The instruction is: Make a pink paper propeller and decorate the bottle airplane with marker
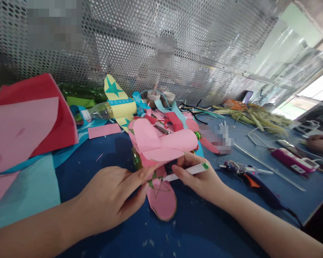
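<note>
My right hand (195,179) grips a white marker (190,172) with a green end, its other end against the pink paper wing (165,204) of a bottle plane (174,141). On that rounded wing shows a dark star outline, with a small green patch beside it. My left hand (115,197) is closed on the plane at the base of this wing, thumb and fingers pinched together. Pink paper wraps the plane's body, and bits of green bottle show at its ends. Behind it lies a clear bottle plane (118,107) with yellow paper wings and teal stars.
Red and pink paper sheets (61,122) lie at left, over light blue paper (37,193). Paper scraps cover the table's back. At right are a glue gun (263,193) with a cord, a clear glue stick (271,168) and a purple device (294,161). Perforated metal (204,46) stands behind.
</note>
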The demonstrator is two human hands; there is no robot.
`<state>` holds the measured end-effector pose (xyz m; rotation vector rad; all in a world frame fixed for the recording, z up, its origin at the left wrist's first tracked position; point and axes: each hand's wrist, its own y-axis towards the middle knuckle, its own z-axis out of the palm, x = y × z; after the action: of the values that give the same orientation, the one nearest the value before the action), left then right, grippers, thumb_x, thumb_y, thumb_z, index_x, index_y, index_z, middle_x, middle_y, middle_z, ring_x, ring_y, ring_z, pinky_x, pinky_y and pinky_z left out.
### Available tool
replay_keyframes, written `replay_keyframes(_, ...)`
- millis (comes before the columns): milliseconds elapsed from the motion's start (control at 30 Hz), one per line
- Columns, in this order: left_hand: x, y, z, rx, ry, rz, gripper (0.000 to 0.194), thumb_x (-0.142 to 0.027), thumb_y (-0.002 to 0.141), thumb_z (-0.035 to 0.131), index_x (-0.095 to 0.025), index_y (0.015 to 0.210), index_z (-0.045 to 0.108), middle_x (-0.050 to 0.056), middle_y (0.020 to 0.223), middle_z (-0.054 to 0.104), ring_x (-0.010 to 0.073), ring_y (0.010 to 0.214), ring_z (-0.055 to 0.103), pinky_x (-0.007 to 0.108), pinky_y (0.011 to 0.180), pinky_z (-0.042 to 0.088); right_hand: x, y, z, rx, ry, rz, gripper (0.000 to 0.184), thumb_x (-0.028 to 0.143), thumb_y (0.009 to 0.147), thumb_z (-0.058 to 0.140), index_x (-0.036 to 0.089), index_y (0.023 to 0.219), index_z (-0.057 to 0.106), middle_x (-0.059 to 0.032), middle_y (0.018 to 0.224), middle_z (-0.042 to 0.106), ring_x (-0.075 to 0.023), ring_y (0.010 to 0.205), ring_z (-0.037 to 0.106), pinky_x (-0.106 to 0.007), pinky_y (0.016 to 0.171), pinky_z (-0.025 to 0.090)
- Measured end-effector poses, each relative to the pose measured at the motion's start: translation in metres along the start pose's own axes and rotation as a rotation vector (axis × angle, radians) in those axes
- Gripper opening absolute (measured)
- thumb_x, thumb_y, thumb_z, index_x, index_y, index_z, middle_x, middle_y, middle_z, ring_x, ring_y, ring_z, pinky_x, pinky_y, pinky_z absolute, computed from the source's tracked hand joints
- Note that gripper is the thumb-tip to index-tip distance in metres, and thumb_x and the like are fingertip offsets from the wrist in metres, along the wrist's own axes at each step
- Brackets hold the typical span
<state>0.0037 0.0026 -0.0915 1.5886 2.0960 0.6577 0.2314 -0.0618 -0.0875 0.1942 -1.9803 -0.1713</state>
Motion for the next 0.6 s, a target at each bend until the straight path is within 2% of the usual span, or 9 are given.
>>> replay_keyframes(333, -0.0005, -0.0005, -0.0021, -0.013, -0.031, 0.003, 0.026, -0.017, 0.096, 0.038, -0.014, 0.115, 0.054, -0.004, 0.059, 0.059, 0.0129, 0.047, 0.053, 0.026, 0.047, 0.038, 0.0015, 0.0014, 0.0006, 0.006, 0.002, 0.026, 0.022, 0.027, 0.085, 0.056, 0.022, 0.067, 0.046, 0.0067, 0.055, 0.045, -0.0090, 0.046, 0.036, -0.022, 0.043, 0.028)
replay_keyframes(600, -0.0013, 0.0024, -0.0022, -0.034, 0.002, 0.014, 0.030, -0.018, 0.096, 0.038, -0.013, 0.124, 0.048, -0.004, 0.060, 0.060, 0.0145, 0.047, 0.055, 0.027, 0.047, 0.040, 0.0032, 0.0008, 0.0005, 0.008, -0.039, 0.028, 0.022, 0.027, 0.085, 0.055, 0.021, 0.066, 0.045, 0.0058, 0.054, 0.047, -0.0093, 0.047, 0.037, -0.022, 0.044, 0.029)
